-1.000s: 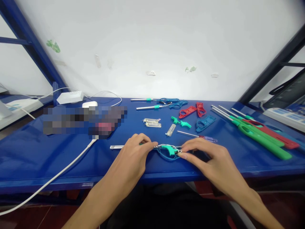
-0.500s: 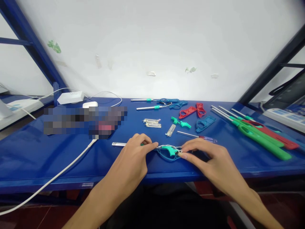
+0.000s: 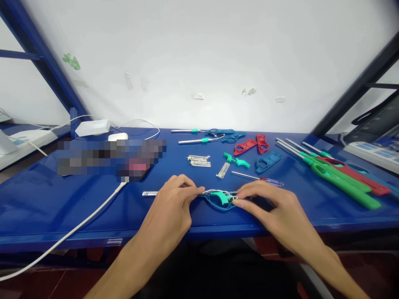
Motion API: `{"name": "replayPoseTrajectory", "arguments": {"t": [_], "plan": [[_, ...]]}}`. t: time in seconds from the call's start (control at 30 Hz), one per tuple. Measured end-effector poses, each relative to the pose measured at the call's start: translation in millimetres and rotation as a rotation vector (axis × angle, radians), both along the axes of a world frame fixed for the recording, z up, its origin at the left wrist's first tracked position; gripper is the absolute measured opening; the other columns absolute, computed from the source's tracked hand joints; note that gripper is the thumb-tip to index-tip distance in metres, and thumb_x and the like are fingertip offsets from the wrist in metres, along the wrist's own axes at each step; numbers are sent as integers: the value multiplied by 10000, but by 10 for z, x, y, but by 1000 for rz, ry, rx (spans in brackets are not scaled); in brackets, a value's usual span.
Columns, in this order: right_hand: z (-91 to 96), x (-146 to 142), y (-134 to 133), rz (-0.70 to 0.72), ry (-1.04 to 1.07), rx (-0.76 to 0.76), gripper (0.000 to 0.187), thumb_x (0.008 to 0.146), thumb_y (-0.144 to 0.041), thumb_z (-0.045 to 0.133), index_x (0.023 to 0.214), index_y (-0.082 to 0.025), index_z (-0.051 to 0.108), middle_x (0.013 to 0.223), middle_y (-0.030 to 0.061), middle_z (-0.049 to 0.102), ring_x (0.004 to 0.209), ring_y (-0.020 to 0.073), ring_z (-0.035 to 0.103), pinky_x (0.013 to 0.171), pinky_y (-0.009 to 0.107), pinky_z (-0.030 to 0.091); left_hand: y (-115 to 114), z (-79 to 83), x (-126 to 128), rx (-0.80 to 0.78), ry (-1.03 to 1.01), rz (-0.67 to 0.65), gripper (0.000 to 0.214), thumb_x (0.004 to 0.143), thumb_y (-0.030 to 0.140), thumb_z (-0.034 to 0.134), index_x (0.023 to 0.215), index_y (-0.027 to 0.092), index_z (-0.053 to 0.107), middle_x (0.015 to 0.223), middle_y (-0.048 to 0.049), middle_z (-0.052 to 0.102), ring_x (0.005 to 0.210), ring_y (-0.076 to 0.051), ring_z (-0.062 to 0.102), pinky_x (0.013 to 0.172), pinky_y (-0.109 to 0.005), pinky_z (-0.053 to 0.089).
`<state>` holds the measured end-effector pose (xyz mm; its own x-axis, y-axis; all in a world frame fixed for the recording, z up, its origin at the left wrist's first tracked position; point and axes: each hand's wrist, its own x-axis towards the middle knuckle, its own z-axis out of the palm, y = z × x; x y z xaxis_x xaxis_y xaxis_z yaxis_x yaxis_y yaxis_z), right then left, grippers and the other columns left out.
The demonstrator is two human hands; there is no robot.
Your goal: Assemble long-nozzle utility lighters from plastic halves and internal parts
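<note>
A blue lighter handle shell [image 3: 222, 207] lies near the table's front edge, with a green trigger [image 3: 220, 197] and thin white wires [image 3: 215, 191] in it. My left hand [image 3: 174, 203] is closed around the metal lighter tube [image 3: 149, 194], whose tip sticks out to the left; the hand hides the middle of the tube. At the right side of the shell, my right hand [image 3: 271, 203] pinches the handle between thumb and fingers, close to a small black part [image 3: 231, 199] beside the trigger. The fingers partly cover that end.
Behind the hands lie clear fuel tanks [image 3: 199, 162], loose green triggers [image 3: 236, 160], red shell halves [image 3: 246, 146], another blue shell [image 3: 268, 161] and a screwdriver [image 3: 268, 180]. Several whole lighters [image 3: 346, 178] lie at right. A white cable [image 3: 81, 222] crosses the left side.
My left hand and the metal tube have shifted slightly to the left. The right hand and the blue shell have stayed nearly still.
</note>
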<state>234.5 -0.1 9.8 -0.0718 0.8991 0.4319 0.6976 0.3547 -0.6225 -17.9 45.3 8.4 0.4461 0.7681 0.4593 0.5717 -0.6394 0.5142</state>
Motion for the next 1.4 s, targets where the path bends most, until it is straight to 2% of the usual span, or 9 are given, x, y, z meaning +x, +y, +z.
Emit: {"name": "replayPoseTrajectory", "arguments": {"t": [0.33, 0.53, 0.73, 0.87, 0.97, 1.17, 1.4], "plan": [[-28, 14, 9, 3, 1, -3, 111, 938, -392, 764, 897, -291, 785, 1000, 18, 812, 949, 256, 761, 915, 390, 593, 16, 14, 16, 15, 0, 18, 379, 989, 10, 524, 1087, 208, 832, 975, -60, 723, 871, -216, 656, 778, -382, 580], [-52, 14, 24, 9, 6, 20, 124, 942, -404, 757, 900, -290, 786, 996, 34, 807, 929, 263, 762, 889, 394, 603, 45, -31, -7, 57, 25, 8, 433, 986, 1, 479, 1104, 227, 830, 1148, -74, 782, 1008, -241, 735, 878, -409, 597], [-51, 21, 25, 13, -4, 15, 119, 937, -406, 757, 894, -299, 789, 993, 26, 811, 927, 261, 770, 880, 390, 618, 59, -24, -15, 66, -5, 14, 427, 985, -8, 464, 1029, 220, 821, 1015, -36, 829, 912, -229, 774, 817, -391, 592], [-41, 28, 27, 8, 3, 15, 130, 934, -414, 758, 894, -296, 793, 991, 34, 814, 925, 268, 775, 875, 391, 624, 33, -1, -10, 25, -16, 51, 324, 1020, 80, 520, 1138, 203, 795, 1093, -56, 819, 994, -251, 767, 872, -417, 601], [-43, 33, 29, 10, 8, 9, 129, 926, -418, 766, 886, -299, 794, 986, 27, 814, 921, 265, 776, 873, 383, 621, 30, 2, -28, 50, 19, 75, 297, 1031, 130, 536, 1203, 173, 774, 1133, -87, 805, 1034, -278, 753, 934, -466, 590], [-56, 32, 29, 18, 19, -2, 134, 940, -413, 755, 894, -293, 791, 1000, 35, 811, 940, 266, 767, 896, 397, 612, 58, 56, -87, -15, -35, -12, 289, 1023, 94, 541, 1087, 188, 807, 1021, -44, 810, 932, -212, 758, 814, -327, 602], [-17, 17, 28, 7, -9, 26, 157, 927, -430, 759, 871, -289, 796, 972, 47, 818, 901, 279, 777, 856, 403, 635, 58, 59, -91, -43, 5, 15, 280, 1034, 122, 551, 1067, 214, 813, 1034, -48, 790, 955, -224, 730, 844, -356, 586]]}}
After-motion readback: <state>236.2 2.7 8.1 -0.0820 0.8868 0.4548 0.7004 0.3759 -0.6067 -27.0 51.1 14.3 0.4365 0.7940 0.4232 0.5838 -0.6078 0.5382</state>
